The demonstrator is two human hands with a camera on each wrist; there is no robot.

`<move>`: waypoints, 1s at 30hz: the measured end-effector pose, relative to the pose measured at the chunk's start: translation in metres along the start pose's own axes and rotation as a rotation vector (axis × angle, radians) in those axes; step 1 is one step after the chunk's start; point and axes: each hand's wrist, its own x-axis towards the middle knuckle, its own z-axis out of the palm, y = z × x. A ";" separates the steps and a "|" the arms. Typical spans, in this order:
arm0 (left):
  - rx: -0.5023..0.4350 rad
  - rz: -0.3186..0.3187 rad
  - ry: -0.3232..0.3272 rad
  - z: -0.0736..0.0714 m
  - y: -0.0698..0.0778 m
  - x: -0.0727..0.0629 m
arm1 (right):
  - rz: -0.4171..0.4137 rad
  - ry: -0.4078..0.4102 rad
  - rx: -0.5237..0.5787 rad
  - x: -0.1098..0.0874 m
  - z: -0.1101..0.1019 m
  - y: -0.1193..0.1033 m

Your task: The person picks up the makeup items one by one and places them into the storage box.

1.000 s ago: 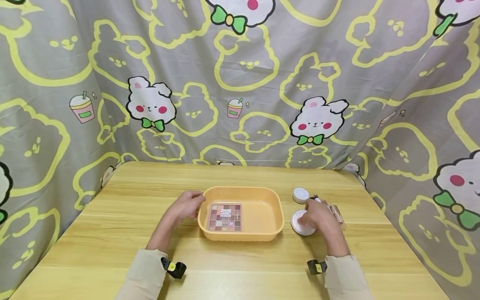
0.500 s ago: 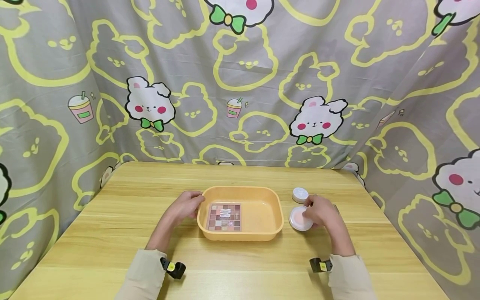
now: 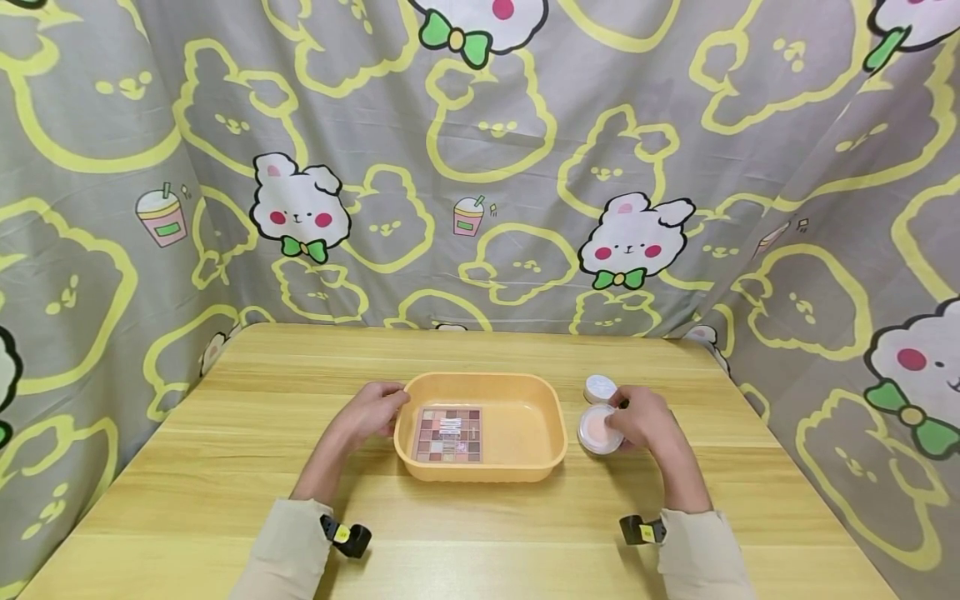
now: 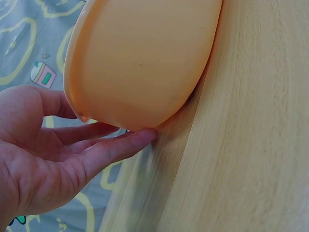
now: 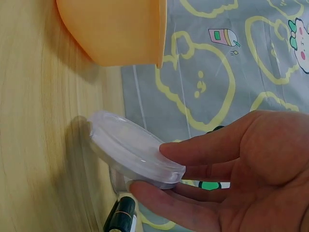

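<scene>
- Holding the tray (image 3: 480, 472) at its left end: the left hand (image 3: 372, 410), grip narrow on the rim.
- In the tray's left half: the flat palette (image 3: 449, 439).
- Just right of the tray, apart from it: the tilted round case (image 3: 597, 431), pinched by the right hand (image 3: 647, 417).

You have two hands (image 3: 372, 409) (image 3: 647, 417), two sleeves (image 3: 285, 546) (image 3: 703, 550), two wrist cameras (image 3: 360, 541) (image 3: 632, 530), one worktop (image 3: 300, 358), one orange tray (image 3: 525, 474), one makeup palette (image 3: 449, 435), two round cases (image 3: 599, 431) (image 3: 599, 388) and at least one dark tube (image 5: 124, 215), full number hidden.
</scene>
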 end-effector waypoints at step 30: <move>0.002 0.003 -0.009 -0.001 0.001 -0.001 | -0.051 0.230 0.188 -0.002 -0.004 -0.027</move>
